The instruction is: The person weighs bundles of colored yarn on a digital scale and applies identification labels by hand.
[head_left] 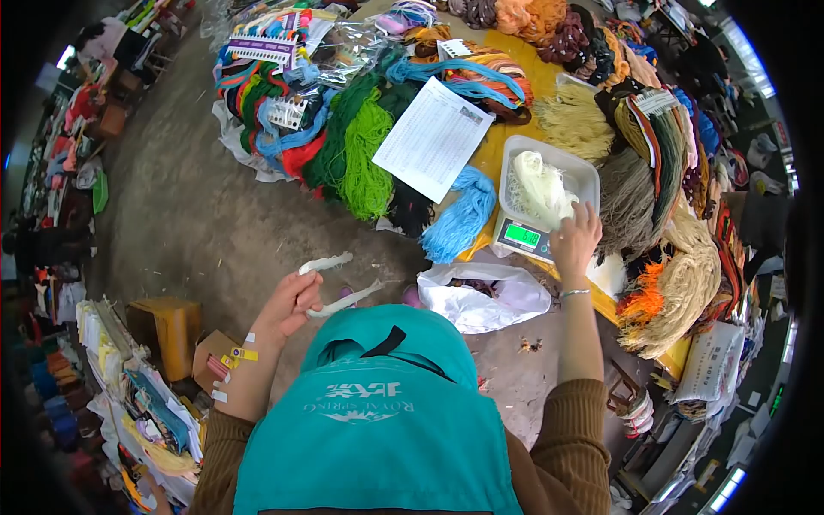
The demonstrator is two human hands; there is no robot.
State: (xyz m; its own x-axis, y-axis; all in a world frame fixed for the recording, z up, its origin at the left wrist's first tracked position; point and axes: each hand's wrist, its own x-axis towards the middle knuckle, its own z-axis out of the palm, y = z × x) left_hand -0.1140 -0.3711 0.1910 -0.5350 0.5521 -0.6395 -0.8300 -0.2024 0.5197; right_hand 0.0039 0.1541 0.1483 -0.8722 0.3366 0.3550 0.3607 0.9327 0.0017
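Near left, we are gripping white strands [327, 263] in our closed left hand [292, 302]. Our half-curled right hand [574, 239], hold unclear, is reaching to cream yarn [539, 184] far right, which the scale tray [585, 178] is probably keeping together.

Teal garment [378, 459], white lettering [358, 405], black strap [384, 342], brown ribbed sleeves [571, 438], pale right bracelet [574, 293]

From the wearer's head, one close, wide view faces forward and down, teal cloth [369, 455] at six o'clock, right hand [575, 236] at three.
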